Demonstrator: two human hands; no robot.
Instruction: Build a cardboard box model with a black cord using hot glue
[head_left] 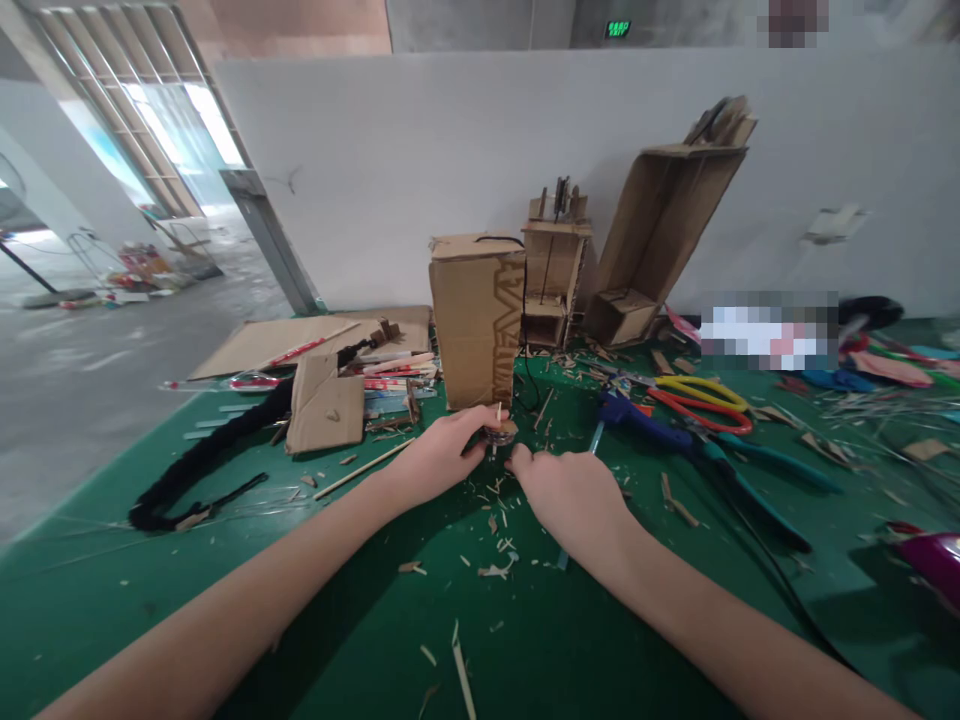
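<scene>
A small round cardboard piece (501,434) with a thin pale stick through it is pinched in my left hand (442,455), just in front of a tall cardboard box (474,335). My right hand (574,495) is beside the piece on its right, fingers curled, with a translucent bluish strip (597,437) sticking out from under the hand on both sides. Whether its fingertips touch the round piece is hard to tell. Small cardboard and wood scraps (493,523) lie on the green tabletop below both hands.
Blue glue gun (645,422), yellow-handled scissors (701,388) and red-handled scissors (705,412) lie right. Two open cardboard structures (553,265) (664,225) stand behind. Flat cardboard (326,405), a black fuzzy strip (217,455) and a wooden stick (364,470) are left.
</scene>
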